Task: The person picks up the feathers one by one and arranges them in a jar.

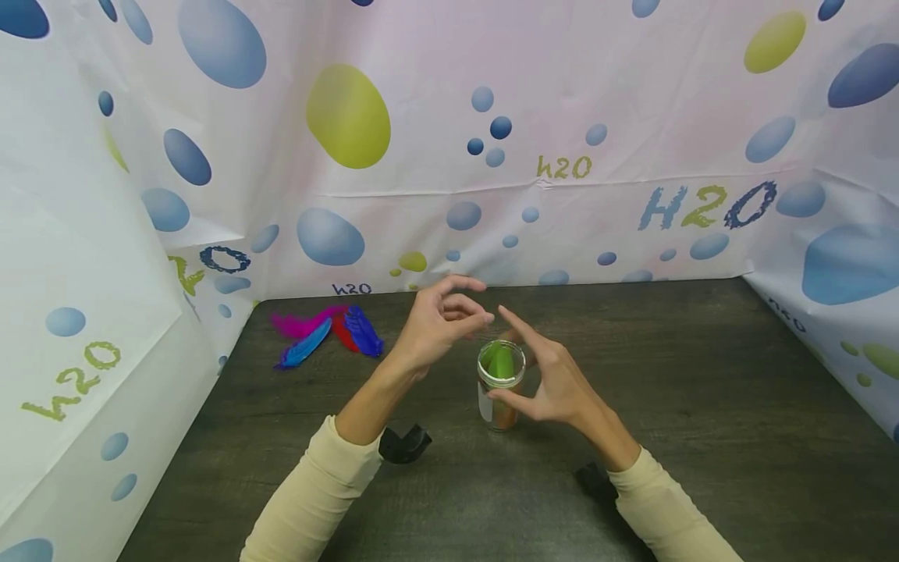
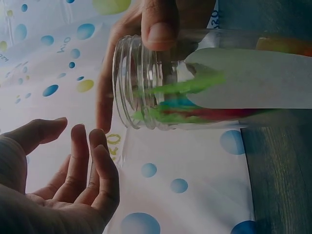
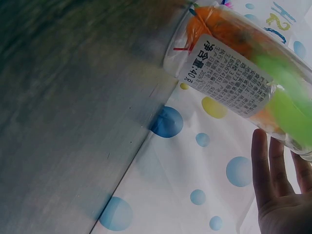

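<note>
A clear glass jar (image 1: 500,390) stands upright on the dark table, its mouth uncovered. Green feather (image 1: 502,362) shows in the mouth; orange, red and blue pieces also show through the glass. My right hand (image 1: 558,382) is around the jar's neck, thumb at the near side of the glass and other fingers behind, the index finger stretched out past the rim. Left of the mouth, my left hand (image 1: 442,320) hovers with loosely bent fingers and holds nothing visible. A printed white label (image 3: 229,78) covers part of the jar's side.
Several feathers lie at the table's back left: magenta (image 1: 298,324), light blue (image 1: 305,345), red (image 1: 344,334) and dark blue (image 1: 364,332). A white sheet (image 1: 421,156) with bubble prints stands behind the table and at both sides. Black bands (image 1: 405,445) sit near the wrists.
</note>
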A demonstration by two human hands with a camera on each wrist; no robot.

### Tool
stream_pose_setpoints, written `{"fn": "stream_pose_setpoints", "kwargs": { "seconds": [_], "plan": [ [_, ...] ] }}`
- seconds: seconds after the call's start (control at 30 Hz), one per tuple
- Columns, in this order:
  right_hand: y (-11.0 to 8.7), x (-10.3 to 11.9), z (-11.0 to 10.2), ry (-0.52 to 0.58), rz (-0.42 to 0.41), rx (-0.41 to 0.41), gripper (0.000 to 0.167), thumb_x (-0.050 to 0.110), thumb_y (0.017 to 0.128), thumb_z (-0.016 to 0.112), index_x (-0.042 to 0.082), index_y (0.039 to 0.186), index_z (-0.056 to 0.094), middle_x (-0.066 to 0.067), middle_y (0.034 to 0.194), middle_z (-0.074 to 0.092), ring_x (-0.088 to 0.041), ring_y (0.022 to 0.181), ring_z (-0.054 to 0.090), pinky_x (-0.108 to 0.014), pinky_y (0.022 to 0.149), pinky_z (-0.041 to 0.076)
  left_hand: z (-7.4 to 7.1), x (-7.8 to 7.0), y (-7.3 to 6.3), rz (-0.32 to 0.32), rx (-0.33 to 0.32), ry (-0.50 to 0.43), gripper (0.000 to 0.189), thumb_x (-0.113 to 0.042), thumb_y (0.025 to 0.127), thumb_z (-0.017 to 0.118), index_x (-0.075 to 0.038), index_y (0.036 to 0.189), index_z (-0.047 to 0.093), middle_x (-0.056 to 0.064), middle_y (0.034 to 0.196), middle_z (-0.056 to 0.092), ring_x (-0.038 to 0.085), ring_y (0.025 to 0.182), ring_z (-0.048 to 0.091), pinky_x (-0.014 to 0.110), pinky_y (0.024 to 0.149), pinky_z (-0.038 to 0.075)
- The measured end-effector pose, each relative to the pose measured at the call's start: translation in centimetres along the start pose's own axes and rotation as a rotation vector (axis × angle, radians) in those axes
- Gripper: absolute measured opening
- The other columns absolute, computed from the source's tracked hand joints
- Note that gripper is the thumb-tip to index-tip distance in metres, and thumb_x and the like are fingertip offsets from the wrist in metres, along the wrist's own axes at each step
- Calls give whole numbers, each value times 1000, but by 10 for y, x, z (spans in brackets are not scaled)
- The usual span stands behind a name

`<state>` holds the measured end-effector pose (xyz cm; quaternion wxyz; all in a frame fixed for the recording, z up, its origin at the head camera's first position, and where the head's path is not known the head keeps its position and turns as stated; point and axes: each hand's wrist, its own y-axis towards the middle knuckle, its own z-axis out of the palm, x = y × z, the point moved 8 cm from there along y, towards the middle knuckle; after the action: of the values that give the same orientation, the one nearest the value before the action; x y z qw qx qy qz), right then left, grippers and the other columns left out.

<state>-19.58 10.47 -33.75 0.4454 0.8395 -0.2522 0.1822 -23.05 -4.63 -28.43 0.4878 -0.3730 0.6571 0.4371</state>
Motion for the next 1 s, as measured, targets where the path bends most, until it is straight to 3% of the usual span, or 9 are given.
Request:
{"fn": "stream_pose_setpoints", "kwargs": {
  "seconds": [0.33, 0.53, 0.67, 0.8, 1.0],
  "plan": [
    [-1, -1, 1, 19, -6, -1, 97, 59, 92, 69, 1, 160, 32, -15, 118, 71, -28, 97, 71, -30, 63, 60, -2, -2, -1, 7, 4, 11, 39, 2, 94, 68, 5, 132, 57, -5, 85, 73, 11, 76, 70, 33, 73, 60],
    [-1, -1, 1, 20, -10, -5, 97, 58, 92, 70, 2, 160, 32, -14, 116, 71, -27, 96, 71, -30, 62, 60, -6, 0, -3, 9, -11, 41, 36, 1, 95, 69, 5, 129, 59, 9, 88, 74, 13, 77, 71, 35, 76, 62],
    [-1, -1, 0, 15, -9, -7, 97, 59, 92, 69, 2, 161, 32, -13, 116, 70, -27, 94, 71, -31, 62, 60, -13, 3, -4, 63, -33, 153, 32, 0, 95, 70, 5, 125, 61, 17, 90, 74, 17, 76, 70, 30, 74, 59],
    [-1, -2, 0, 10, -6, -8, 97, 61, 91, 69, 3, 160, 33, -13, 116, 70, -27, 92, 71, -31, 62, 59, -21, 11, -6, 123, -62, 320, 28, -3, 95, 72, 5, 121, 65, 16, 89, 75, 23, 74, 70, 25, 69, 55],
    [-1, -1, 1, 17, -7, -7, 98, 60, 91, 69, 1, 160, 33, -14, 116, 71, -26, 94, 71, -31, 62, 60, -35, 25, -11, 156, -101, 485, 22, -5, 95, 73, 3, 115, 67, 13, 86, 75, 25, 70, 69, 31, 66, 57]
  ]
}}
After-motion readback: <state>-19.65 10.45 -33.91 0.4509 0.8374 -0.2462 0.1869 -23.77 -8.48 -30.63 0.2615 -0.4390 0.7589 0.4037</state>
